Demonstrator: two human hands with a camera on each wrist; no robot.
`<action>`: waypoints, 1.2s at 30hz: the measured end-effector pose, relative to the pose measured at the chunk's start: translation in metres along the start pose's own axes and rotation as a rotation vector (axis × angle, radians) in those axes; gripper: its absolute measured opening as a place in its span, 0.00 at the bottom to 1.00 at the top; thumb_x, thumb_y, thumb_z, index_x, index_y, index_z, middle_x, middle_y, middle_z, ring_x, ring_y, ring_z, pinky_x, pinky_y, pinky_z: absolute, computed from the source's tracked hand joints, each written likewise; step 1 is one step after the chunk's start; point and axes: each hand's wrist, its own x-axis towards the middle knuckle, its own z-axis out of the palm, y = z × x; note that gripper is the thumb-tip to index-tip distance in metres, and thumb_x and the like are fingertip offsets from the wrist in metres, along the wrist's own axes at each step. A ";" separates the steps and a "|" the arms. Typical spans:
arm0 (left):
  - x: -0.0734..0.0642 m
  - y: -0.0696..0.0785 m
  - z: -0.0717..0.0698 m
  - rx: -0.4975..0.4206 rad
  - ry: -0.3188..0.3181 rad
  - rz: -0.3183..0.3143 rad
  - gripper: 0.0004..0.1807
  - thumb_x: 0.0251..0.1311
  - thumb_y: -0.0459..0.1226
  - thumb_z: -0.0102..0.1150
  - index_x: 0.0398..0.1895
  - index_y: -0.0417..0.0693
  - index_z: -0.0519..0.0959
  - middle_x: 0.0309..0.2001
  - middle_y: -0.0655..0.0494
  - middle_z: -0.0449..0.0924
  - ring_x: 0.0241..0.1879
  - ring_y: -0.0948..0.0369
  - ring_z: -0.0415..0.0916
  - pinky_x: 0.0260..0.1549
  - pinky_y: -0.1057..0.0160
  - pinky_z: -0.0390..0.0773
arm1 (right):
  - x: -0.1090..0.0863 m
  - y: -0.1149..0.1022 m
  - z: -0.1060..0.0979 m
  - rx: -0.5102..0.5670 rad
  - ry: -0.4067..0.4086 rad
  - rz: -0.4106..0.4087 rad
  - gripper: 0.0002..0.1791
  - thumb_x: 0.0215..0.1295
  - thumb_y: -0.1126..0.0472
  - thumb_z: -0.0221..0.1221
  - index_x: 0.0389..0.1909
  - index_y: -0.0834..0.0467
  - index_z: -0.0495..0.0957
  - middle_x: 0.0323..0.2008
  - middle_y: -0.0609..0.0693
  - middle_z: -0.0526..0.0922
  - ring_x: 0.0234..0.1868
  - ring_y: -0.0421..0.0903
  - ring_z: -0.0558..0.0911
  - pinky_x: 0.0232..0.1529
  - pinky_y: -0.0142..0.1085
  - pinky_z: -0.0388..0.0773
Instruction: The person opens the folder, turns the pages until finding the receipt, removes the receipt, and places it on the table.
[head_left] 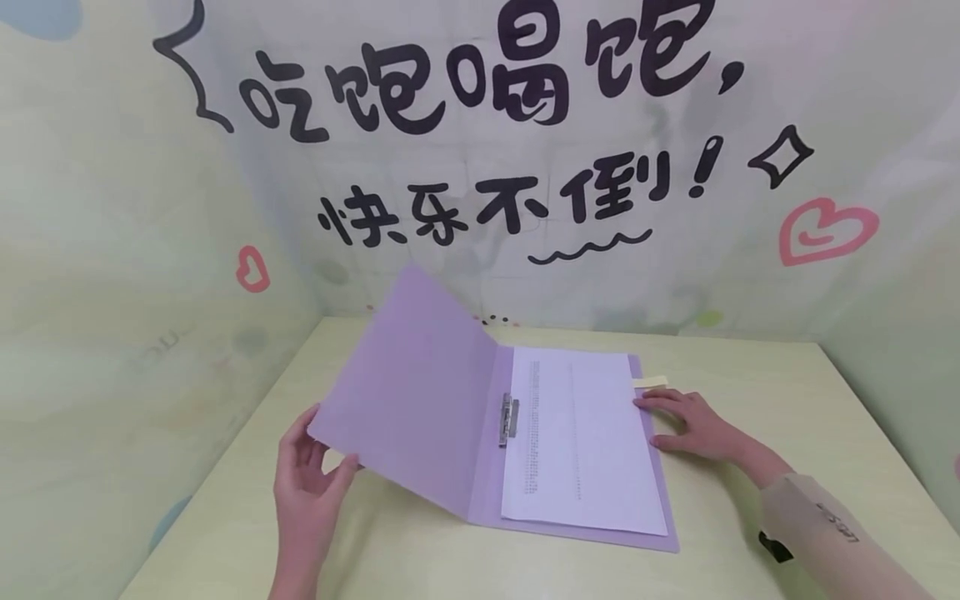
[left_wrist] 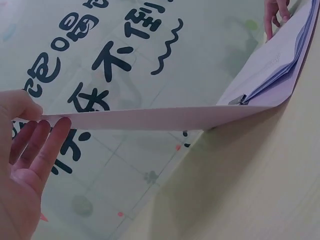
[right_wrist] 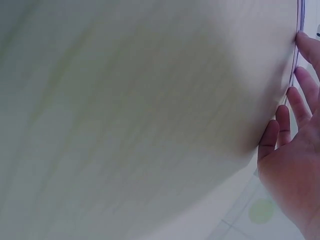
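Clearly, the left hand point(head_left: 309, 475) is closed in a pinch, with its thumb on one face and its fingers on the other face of the cover point(head_left: 408, 392) of a purple folder point(head_left: 486, 475). This cover stands tilted up from the table point(head_left: 420, 554), and it extends to the right of the left hand, as far as the fold, which lies between the two hands. The right hand point(head_left: 693, 425) does not grip anything; its fingers are relaxed and a little spread, and their tips touch the right edge of the folder, beside the paper sheets point(head_left: 581, 442). These sheets lie to the left of the right hand, on the flat half of the folder. Along their left side, farther from the right hand, there is a metal clip point(head_left: 507, 421). Just beyond the right hand's fingers, a cream strip point(head_left: 651, 382) sticks out from the folder's edge. Behind the right hand, on its forearm, is a beige sleeve point(head_left: 836, 533). Beyond both hands, black writing point(head_left: 427, 215) covers part of the pale wall point(head_left: 465, 292).
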 end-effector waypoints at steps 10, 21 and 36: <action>0.008 0.002 -0.030 0.175 0.094 -0.131 0.37 0.52 0.10 0.54 0.67 0.31 0.64 0.60 0.54 0.72 0.48 0.67 0.77 0.41 0.73 0.85 | 0.000 0.000 -0.002 0.011 -0.001 0.009 0.31 0.57 0.54 0.69 0.61 0.61 0.75 0.61 0.62 0.75 0.59 0.61 0.72 0.50 0.43 0.63; 0.011 0.002 -0.062 0.602 -0.037 -0.209 0.38 0.53 0.19 0.65 0.69 0.38 0.66 0.59 0.70 0.72 0.46 0.75 0.75 0.43 0.81 0.80 | 0.001 -0.001 -0.003 0.021 0.004 0.020 0.31 0.55 0.55 0.70 0.60 0.62 0.76 0.60 0.63 0.76 0.58 0.62 0.74 0.49 0.45 0.65; 0.015 -0.007 -0.089 1.070 -0.249 -0.465 0.41 0.53 0.39 0.73 0.69 0.38 0.65 0.61 0.36 0.70 0.43 0.63 0.80 0.33 0.75 0.82 | 0.000 0.000 -0.003 0.029 -0.005 0.020 0.31 0.56 0.55 0.69 0.60 0.61 0.75 0.61 0.63 0.75 0.58 0.62 0.73 0.49 0.44 0.63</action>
